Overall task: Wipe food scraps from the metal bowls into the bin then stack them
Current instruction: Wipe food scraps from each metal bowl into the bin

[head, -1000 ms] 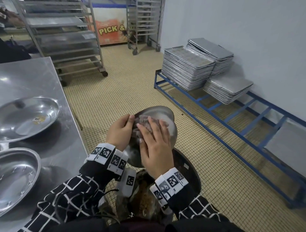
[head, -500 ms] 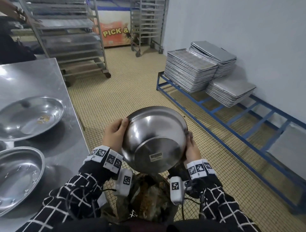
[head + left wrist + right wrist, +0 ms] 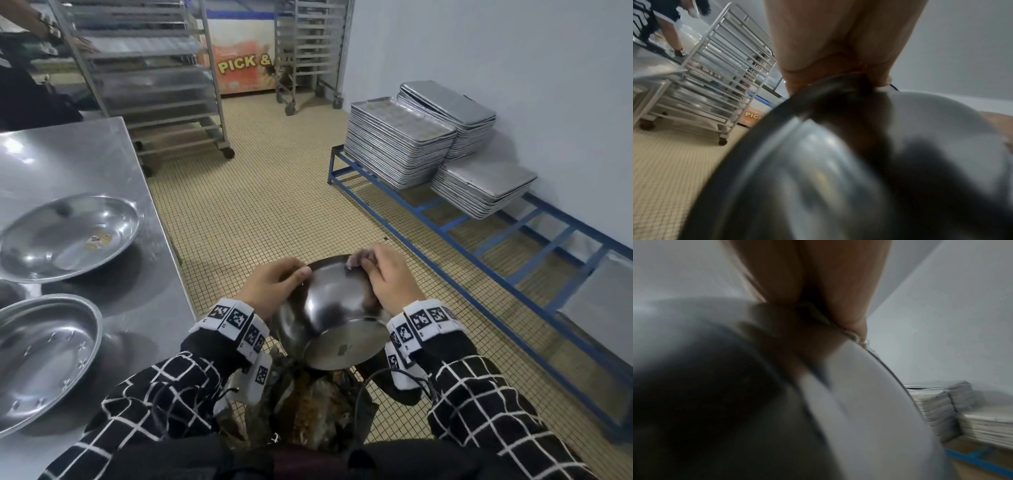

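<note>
I hold a metal bowl (image 3: 329, 308) upside down and tilted over the bin (image 3: 322, 411), its flat base towards me. My left hand (image 3: 274, 284) grips the far rim on the left, thumb on the outer wall. On the right, my right hand (image 3: 387, 274) pinches a greyish cloth (image 3: 358, 255) against the rim. The left wrist view shows the bowl (image 3: 838, 170) close up with the left hand (image 3: 838, 40) curled over its rim. The blurred right wrist view shows the right hand (image 3: 818, 280) pressing the cloth (image 3: 851, 334) on the bowl's (image 3: 859, 402) edge. The bowl's inside is hidden.
Two wide metal bowls (image 3: 68, 236) (image 3: 37, 356) sit on the steel table (image 3: 68, 164) at my left. Stacked baking trays (image 3: 397, 147) rest on a blue frame (image 3: 479, 274) along the right wall. Wheeled racks (image 3: 154, 85) stand behind, with another person's arm (image 3: 44, 24) at the far left.
A second ago my right hand wiped inside the bowl with the cloth. The bowl then turned base towards me. Both hands now sit on its far rim, lower over the bin.
</note>
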`<state>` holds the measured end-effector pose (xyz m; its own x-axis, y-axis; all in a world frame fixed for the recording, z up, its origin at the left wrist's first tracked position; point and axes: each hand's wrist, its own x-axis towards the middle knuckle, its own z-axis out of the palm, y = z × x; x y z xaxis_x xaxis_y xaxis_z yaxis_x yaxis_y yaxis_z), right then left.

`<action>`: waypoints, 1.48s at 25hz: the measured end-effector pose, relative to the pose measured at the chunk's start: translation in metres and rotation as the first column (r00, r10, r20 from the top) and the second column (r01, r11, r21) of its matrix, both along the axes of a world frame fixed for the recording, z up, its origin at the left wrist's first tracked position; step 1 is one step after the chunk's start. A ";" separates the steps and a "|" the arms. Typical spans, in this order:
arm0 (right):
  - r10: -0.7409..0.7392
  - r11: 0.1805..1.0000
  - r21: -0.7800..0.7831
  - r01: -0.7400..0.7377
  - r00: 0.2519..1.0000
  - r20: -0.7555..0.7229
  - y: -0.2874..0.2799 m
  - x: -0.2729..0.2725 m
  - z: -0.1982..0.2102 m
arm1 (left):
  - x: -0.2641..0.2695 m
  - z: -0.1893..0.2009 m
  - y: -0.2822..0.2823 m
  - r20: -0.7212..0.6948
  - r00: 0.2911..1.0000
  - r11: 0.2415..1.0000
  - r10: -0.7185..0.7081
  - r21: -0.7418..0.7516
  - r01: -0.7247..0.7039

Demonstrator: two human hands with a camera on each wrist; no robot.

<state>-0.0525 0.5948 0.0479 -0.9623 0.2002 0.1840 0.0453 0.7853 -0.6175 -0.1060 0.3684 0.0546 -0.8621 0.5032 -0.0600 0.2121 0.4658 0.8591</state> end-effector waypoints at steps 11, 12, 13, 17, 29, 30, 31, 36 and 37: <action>-0.223 0.970 -0.091 0.224 0.975 0.024 -0.082 0.021 0.009 | 0.004 0.008 0.010 -0.029 0.971 0.964 0.238 0.128 -0.233; -0.261 0.915 -0.291 0.278 0.960 0.097 -0.077 0.020 0.013 | 0.004 0.007 0.008 -0.058 0.970 0.967 0.235 0.111 -0.228; -0.273 0.802 -0.501 0.327 0.945 0.179 -0.069 0.018 0.016 | 0.004 0.008 0.005 -0.087 0.968 0.969 0.233 0.100 -0.224; -0.044 0.097 -0.929 0.356 0.934 0.354 -0.030 0.005 0.026 | 0.006 0.006 -0.006 -0.308 0.934 0.983 0.180 0.087 -0.161; -0.272 0.088 -0.918 0.386 0.896 0.350 -0.042 0.009 0.030 | -0.009 0.011 -0.016 -0.450 0.799 0.913 0.398 0.279 -0.298; -0.308 0.077 -0.924 0.376 0.890 0.336 -0.043 0.009 0.026 | -0.011 0.015 -0.018 -0.256 0.890 0.893 0.377 0.356 -0.275; -0.341 0.090 -0.922 0.378 0.881 0.328 -0.043 0.009 0.023 | -0.010 0.022 -0.020 -0.058 0.948 0.896 0.314 0.347 -0.276; -0.355 0.402 -0.823 0.402 0.896 0.265 -0.035 0.014 0.021 | -0.008 0.034 -0.021 0.546 0.818 0.910 0.181 0.221 -0.349; -0.334 0.474 -0.783 0.403 0.905 0.264 -0.035 0.016 0.020 | -0.008 0.033 -0.020 0.586 0.789 0.878 0.185 0.262 -0.401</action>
